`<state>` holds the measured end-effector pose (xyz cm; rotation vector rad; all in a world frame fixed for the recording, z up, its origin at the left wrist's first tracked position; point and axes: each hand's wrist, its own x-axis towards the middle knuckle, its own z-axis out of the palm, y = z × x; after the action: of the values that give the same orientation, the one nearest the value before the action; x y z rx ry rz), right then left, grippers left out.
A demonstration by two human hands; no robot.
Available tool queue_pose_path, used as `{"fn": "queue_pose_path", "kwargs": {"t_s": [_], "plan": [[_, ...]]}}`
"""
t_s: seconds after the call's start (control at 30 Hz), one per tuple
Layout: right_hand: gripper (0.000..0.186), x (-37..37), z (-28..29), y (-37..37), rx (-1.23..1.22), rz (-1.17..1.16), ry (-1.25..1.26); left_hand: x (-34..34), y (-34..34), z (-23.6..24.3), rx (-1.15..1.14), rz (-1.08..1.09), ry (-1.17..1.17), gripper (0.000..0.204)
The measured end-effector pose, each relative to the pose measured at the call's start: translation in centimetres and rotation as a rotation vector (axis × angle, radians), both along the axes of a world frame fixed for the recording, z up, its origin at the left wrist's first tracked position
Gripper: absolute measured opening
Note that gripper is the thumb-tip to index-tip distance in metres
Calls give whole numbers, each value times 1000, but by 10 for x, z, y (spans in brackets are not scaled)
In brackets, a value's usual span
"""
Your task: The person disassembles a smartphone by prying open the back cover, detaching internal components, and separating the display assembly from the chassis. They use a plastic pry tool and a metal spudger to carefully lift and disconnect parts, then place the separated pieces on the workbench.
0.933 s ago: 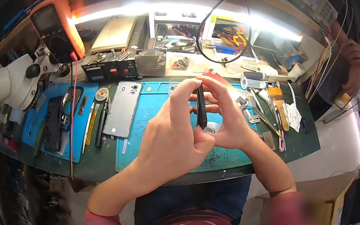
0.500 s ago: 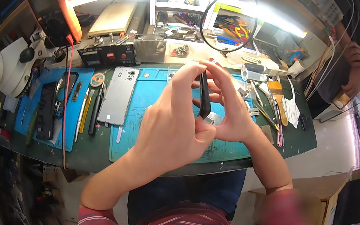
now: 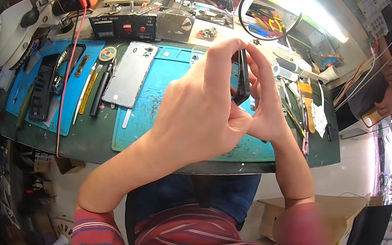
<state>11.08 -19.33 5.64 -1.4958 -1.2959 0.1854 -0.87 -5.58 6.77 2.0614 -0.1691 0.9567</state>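
Observation:
My left hand point(image 3: 199, 112) and my right hand point(image 3: 267, 107) are raised over a blue work mat point(image 3: 167, 66), fingers curled round a thin black phone-like device point(image 3: 242, 77) held edge-on between them. The fingertips meet near its upper end, and my left hand hides much of it. A silver phone panel point(image 3: 129, 76) lies to the left of my hands, with a slim white tool point(image 3: 127, 116) below it. Further left are a black pen-like tool point(image 3: 100, 92) and tweezer-like tools point(image 3: 83, 93) on the green bench.
A smaller blue mat point(image 3: 19, 93) holds dark phone parts. Microscope point(image 3: 5, 34), power unit point(image 3: 124, 29) and hanging cables stand behind. A brush point(image 3: 306, 106) and tools lie right. Another person's hands point(image 3: 388, 101) are at the far right, beside hanging wires.
My hands and the black device have shifted up and to the right in view, while the bench appears higher and tilted as the camera moved. Both hands keep their hold on the device.

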Motion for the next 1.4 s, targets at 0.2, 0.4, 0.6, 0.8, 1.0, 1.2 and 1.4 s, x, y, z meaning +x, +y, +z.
{"fn": "queue_pose_path", "kwargs": {"t_s": [0.2, 0.4, 0.6, 0.8, 1.0, 1.2, 1.4], "plan": [[102, -3, 4, 3, -29, -14, 17, -6, 3, 4, -42, -28, 83, 77], [102, -3, 2, 3, -26, -12, 74, -6, 4, 6, -68, -84, 114, 79], [103, -2, 4, 4, -26, 10, 56, -6, 3, 5, -57, -72, 92, 77], [103, -1, 2, 5, 3, 23, 51, -6, 4, 4, -57, -91, 88, 77], [102, 1, 1, -3, -5, -8, -35, -6, -1, 6, -30, -38, 149, 79], [105, 5, 1, -4, -7, -22, -62, 4, -6, 1, 32, 41, 63, 82], [103, 6, 0, -1, 38, 1, 91, 15, -6, 1, 2, 53, 3, 72]]}}
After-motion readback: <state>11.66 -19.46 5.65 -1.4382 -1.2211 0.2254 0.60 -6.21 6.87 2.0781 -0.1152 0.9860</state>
